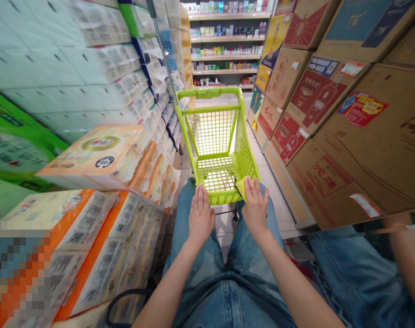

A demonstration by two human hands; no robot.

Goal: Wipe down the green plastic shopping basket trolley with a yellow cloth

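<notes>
A lime-green plastic shopping basket cart point(224, 197) with lattice walls stands in front of my knees, nothing visible inside its basket. My left hand point(201, 214) lies at the near left corner of its rim, fingers stretched out and close together, holding nothing that I can see. At the near right corner, my right hand point(255, 205) has its fingers over a yellow cloth point(241, 187) with a dark edge, pressing it against the rim. The palm hides part of the cloth. Across the far side runs the cart's raised handle point(209, 93).
Packs of tissue paper point(98, 146) are stacked high along the left. Cardboard cartons point(347, 173) line the right side on a low ledge. Shelves of small bottles and boxes point(228, 50) close off the aisle's end. Another person's jeans point(351, 273) show at lower right.
</notes>
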